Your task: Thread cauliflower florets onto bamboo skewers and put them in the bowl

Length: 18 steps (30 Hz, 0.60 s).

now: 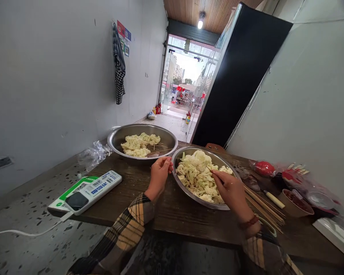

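Two stainless steel bowls stand on the wooden table point(172, 217): the near bowl point(186, 194) and the far bowl point(143, 126), which holds cauliflower pieces on skewers. The left hand point(159, 176) lies beside the near bowl, its fingers point(166, 162) pressed together, tips at the rim. The right hand point(231, 189) is over the near bowl, its fingers point(215, 175) pinching a thin bamboo skewer point(210, 168) against the cauliflower florets point(197, 177) heaped inside. A bundle of skewers point(263, 204) lies to the right.
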Motion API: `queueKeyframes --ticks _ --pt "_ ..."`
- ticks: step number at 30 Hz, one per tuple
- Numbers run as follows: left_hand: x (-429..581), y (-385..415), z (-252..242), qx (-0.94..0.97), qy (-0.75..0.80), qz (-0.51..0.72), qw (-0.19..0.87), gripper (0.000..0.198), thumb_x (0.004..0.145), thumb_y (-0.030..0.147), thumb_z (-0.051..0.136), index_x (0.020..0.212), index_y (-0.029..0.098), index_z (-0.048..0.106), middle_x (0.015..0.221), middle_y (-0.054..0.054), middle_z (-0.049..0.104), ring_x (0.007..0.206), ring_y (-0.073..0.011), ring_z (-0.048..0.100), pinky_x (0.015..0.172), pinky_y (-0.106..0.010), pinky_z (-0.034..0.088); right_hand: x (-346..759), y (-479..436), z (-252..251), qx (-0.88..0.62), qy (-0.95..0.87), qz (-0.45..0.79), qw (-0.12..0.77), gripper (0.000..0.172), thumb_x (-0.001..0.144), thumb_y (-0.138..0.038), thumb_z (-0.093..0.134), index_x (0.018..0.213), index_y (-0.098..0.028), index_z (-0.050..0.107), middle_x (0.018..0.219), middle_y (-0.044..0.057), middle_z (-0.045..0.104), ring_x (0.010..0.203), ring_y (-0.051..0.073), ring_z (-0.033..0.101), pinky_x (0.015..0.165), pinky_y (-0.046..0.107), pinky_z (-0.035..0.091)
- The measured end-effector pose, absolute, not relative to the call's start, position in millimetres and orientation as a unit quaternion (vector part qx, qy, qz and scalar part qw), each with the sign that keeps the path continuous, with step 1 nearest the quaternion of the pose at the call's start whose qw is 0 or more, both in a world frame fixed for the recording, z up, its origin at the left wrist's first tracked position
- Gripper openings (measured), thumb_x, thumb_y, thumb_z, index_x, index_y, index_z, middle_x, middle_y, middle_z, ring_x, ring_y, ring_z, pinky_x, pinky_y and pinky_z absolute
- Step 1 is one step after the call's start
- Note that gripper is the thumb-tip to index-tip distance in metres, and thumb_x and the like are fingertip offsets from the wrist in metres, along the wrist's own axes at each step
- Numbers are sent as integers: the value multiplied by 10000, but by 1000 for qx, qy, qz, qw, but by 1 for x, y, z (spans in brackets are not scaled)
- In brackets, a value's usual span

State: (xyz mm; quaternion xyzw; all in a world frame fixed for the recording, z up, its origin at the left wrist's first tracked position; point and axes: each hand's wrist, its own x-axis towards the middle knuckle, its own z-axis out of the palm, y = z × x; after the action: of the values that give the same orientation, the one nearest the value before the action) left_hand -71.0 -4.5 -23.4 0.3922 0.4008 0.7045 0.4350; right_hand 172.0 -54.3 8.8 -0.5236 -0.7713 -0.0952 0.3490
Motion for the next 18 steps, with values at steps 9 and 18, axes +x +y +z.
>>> queueKeyframes --ticks 9,18 --pt "-98 16 -78 511 521 542 416 229 798 288 394 748 132 554 605 5 517 525 -97 451 502 -215 358 131 -16 30 -474 -823 -117 290 331 942 -349 421 1067 -214 697 1091 42 717 991 230 674 844 366 532" --pt "-95 35 -100 698 468 322 436 89 650 175 587 668 108 642 669 -47 658 664 -151 499 636 -255 420 68 49 44 -432 -866 -105 231 313 937 -359 441 1089 -252 693 1090 23 718 973 225 674 814 330 514"
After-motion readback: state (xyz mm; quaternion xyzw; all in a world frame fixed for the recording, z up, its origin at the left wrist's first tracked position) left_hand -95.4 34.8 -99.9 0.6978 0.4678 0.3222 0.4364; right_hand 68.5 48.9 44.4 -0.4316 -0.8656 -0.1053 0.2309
